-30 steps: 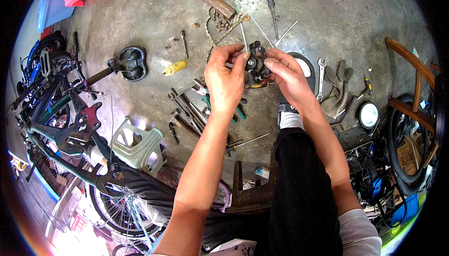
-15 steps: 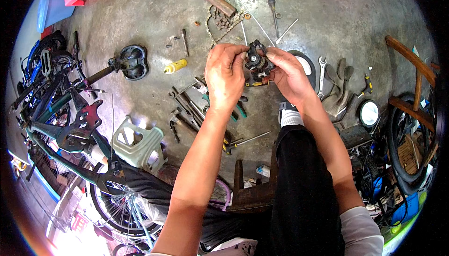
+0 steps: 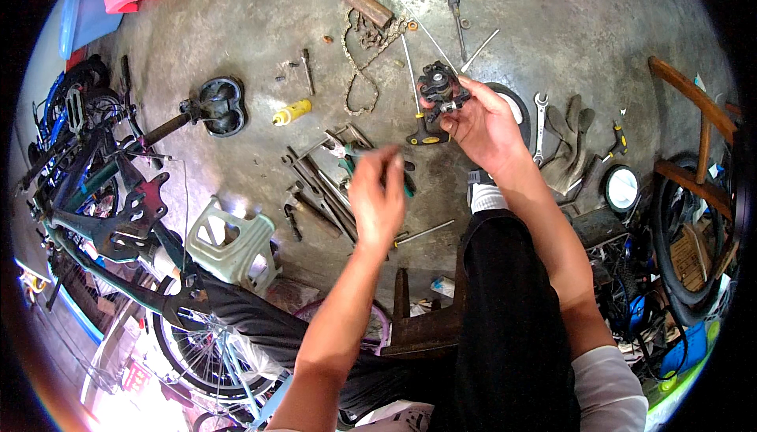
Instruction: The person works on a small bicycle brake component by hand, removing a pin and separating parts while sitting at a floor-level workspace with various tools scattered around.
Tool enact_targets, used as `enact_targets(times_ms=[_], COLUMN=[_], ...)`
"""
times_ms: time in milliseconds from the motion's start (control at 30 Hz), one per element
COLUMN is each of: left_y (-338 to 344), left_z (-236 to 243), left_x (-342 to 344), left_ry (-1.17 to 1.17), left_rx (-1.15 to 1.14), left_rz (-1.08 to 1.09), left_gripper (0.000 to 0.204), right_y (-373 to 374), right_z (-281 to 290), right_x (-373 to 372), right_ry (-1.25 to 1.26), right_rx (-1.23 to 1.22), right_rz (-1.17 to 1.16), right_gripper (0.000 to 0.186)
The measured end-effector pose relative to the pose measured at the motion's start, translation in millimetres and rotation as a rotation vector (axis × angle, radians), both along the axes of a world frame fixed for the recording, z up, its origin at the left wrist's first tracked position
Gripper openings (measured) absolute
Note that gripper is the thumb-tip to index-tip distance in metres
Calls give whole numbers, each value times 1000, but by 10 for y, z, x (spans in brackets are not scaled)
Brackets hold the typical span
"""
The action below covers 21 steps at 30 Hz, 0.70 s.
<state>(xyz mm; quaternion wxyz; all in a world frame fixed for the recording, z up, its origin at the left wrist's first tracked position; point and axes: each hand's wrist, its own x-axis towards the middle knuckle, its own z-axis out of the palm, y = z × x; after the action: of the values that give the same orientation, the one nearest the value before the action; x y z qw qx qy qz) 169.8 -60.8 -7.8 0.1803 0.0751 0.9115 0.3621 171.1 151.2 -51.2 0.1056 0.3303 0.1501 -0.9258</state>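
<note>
My right hand (image 3: 489,128) is closed around a black bicycle brake caliper (image 3: 443,89), held up above the floor with my fingertips beneath it and my thumb at its lower side. My left hand (image 3: 377,199) is apart from it, lower and to the left, over several hand tools. Motion smears its fingers, so whether anything is in them does not show. Just below the caliper lies a T-handle wrench (image 3: 428,138) with a black and yellow grip. Pliers with green handles (image 3: 347,165) lie beside my left hand, partly covered by it.
Spanners and a hammer (image 3: 314,213) lie left of my forearm, beyond them a yellow bottle (image 3: 292,112) and a saddle (image 3: 223,106). A chain (image 3: 361,77) lies ahead. A bicycle frame (image 3: 118,219) and green stool (image 3: 233,246) stand left; a combination spanner (image 3: 540,128) and gloves (image 3: 569,148) lie right.
My left hand has let go of the caliper and moved down toward me. My right hand alone holds the caliper, turned to another angle. The T-handle wrench and more of the chain are now uncovered.
</note>
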Motion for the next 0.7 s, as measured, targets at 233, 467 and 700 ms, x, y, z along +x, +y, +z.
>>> enact_targets(times_ms=[233,467,700], left_y=[-613,-851,-907], left_z=[-119,-406,-341], left_x=[1235,1470,1389], left_ry=[-109,-94,-80], left_rx=[-399,-580,-511], left_rz=[-482,-620,-584], left_gripper=[34,25,14], right_y=[1,-34,-21], right_z=[90,83,42], right_x=[3,-17,-8], right_ry=[23,80,146], right_rx=[106,254,216], right_rz=[-39,-38,-136], right_gripper=[29,26,22])
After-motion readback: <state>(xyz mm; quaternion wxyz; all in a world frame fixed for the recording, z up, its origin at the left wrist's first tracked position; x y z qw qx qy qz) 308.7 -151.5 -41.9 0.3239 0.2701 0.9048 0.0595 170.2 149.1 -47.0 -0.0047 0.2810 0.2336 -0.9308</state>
